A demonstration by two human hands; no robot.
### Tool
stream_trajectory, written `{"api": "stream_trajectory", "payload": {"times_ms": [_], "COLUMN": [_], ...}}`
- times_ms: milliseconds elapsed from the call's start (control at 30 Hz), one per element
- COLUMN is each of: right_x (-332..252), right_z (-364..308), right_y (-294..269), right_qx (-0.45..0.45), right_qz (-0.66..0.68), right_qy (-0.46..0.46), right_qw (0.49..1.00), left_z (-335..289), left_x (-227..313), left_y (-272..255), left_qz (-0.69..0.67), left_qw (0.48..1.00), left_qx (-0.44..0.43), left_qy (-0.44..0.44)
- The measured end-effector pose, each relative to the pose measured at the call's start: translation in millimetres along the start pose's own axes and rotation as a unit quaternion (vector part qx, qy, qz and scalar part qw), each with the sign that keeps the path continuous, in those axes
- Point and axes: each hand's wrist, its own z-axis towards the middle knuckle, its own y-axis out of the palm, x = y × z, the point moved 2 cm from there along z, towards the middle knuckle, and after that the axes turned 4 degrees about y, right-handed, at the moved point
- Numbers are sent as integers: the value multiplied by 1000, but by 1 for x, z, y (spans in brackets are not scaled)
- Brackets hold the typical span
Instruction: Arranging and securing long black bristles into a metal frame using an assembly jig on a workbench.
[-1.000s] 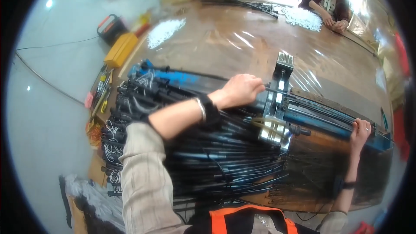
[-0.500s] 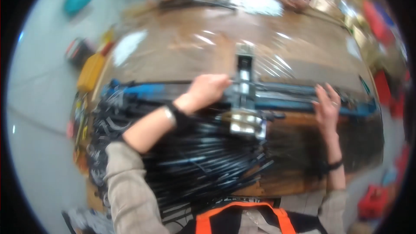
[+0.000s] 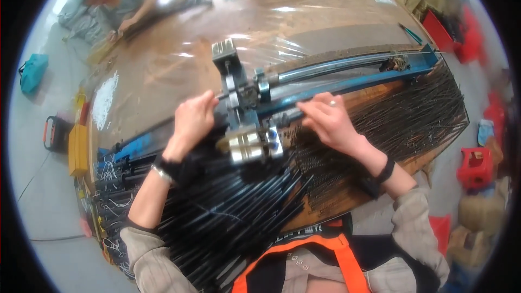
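Observation:
A bench machine with a steel clamping head [image 3: 234,97] and a bright metal motor-like block [image 3: 247,146] stands in front of me. From it a long blue rail [image 3: 347,84] with a steel bar runs off to the right. My left hand [image 3: 194,118] is closed at the left side of the clamping head, its fingertips on a thin dark rod [image 3: 222,96] that points into the head. Over the near edge of the blue rail, my right hand [image 3: 330,123] has curled fingers, thumb and forefinger together; whatever they hold, if anything, is too small to make out.
Long black rods [image 3: 228,211] lie heaped under my left forearm. Thin dark wires or rods [image 3: 401,114] cover the right side of the table [image 3: 179,84]. A yellow container [image 3: 77,149] stands at the left edge. A person [image 3: 108,8] works at the far left.
My right hand has left the far right part of the rail, come close to the machine head and closed. The left hand stays beside the head. The whole view has turned toward the right.

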Motion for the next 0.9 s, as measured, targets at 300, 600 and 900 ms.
{"api": "stream_trajectory", "payload": {"times_ms": [300,600,900], "right_x": [20,6,9], "right_z": [15,-31,-21], "right_y": [30,6,8], "right_qx": [-97,-213,-194], "right_qz": [266,123,83], "right_qy": [84,-31,-29], "right_qw": [955,969,977], "left_z": [3,2,-75], "left_x": [-2,-77,33], "left_y": [6,-23,-31], "left_qz": [33,161,69], "left_qw": [996,947,987], "left_qx": [74,168,-90], "left_qy": [40,220,114]}}
